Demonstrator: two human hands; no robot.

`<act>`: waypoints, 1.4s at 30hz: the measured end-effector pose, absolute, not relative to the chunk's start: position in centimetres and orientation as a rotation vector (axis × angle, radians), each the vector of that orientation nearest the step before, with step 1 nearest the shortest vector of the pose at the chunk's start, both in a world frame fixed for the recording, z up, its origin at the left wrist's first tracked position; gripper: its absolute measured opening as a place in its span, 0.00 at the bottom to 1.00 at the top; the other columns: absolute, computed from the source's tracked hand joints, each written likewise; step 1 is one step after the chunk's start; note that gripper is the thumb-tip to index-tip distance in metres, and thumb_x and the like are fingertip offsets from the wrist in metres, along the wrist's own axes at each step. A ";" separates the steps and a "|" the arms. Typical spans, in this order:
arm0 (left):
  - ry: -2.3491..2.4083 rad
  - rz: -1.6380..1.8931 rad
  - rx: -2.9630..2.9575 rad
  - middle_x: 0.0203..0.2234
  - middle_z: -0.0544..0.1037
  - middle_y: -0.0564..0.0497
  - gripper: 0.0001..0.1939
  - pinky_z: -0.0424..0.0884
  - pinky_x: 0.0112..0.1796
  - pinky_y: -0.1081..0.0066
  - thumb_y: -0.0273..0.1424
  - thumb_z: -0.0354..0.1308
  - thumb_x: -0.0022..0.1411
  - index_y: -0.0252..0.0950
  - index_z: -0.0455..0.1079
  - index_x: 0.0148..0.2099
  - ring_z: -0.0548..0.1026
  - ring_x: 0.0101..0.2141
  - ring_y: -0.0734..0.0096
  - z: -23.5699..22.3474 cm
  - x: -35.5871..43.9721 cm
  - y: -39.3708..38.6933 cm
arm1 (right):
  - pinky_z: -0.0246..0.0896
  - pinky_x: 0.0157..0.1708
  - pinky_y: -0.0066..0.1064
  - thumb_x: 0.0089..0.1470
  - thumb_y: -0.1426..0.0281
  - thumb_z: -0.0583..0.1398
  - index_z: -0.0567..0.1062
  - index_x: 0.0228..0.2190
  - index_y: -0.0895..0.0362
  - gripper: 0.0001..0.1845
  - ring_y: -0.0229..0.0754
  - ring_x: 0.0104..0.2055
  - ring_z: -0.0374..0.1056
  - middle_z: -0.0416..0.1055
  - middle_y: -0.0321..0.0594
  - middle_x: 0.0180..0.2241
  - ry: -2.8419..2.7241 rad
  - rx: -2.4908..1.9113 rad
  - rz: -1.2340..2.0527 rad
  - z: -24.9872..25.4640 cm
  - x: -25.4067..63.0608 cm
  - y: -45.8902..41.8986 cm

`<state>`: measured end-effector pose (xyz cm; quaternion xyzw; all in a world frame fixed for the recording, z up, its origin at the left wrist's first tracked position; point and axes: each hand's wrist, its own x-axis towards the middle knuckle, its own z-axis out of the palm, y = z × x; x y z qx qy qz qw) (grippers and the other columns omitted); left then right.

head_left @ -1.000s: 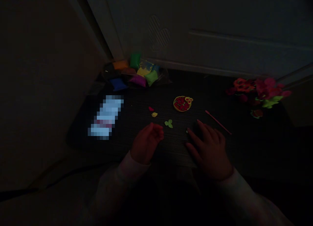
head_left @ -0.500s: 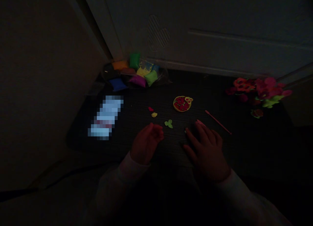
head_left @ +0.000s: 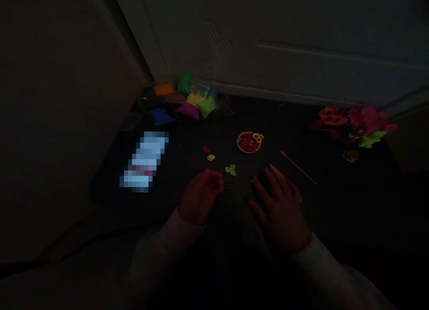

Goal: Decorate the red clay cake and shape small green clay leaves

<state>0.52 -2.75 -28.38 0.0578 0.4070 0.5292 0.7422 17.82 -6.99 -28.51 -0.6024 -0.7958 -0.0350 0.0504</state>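
Observation:
In the dim light my right hand [head_left: 281,211] lies palm down over the dark table, fingers stretched and apart. A tiny pale bit [head_left: 252,181] shows at its index fingertip; what is under the palm is hidden. Beyond those fingers a pink flat-bladed tool [head_left: 276,170] is partly covered. My left hand [head_left: 201,196] is loosely curled on its side, thumb near the fingertips, and I cannot make out anything inside it. Close to it sit a light-green three-leaf clay piece [head_left: 231,170], a small yellow piece [head_left: 211,158] and a red piece [head_left: 206,150].
A round yellow-rimmed clay piece with red filling [head_left: 248,142] sits mid-table. Right of it lies a thin pink stick tool [head_left: 298,167]. Coloured clay packets [head_left: 189,111] fill the back left, above a lit phone [head_left: 144,162]. Clay flowers [head_left: 363,122] stand at the back right.
My right hand has shifted slightly left and toward me, uncovering more of the pink flat-bladed tool. My left hand stays in place.

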 end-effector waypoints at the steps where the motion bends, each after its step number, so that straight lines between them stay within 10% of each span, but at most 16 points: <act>1: 0.892 1.157 0.120 0.19 0.72 0.51 0.12 0.65 0.27 0.75 0.30 0.52 0.54 0.30 0.70 0.23 0.69 0.23 0.78 -28.4 0.5 -2.7 | 0.46 0.49 0.45 0.50 0.60 0.52 0.68 0.46 0.56 0.22 0.51 0.52 0.54 0.59 0.50 0.52 -2.400 -1.864 -0.124 -28.5 17.8 -6.9; 42: 0.883 1.157 0.137 0.19 0.72 0.51 0.11 0.65 0.26 0.75 0.31 0.54 0.52 0.31 0.70 0.23 0.69 0.23 0.77 -28.4 0.5 -2.8 | 0.42 0.50 0.47 0.48 0.57 0.54 0.69 0.44 0.46 0.20 0.52 0.55 0.52 0.61 0.45 0.52 -2.464 -1.757 -0.066 -28.4 19.4 -6.1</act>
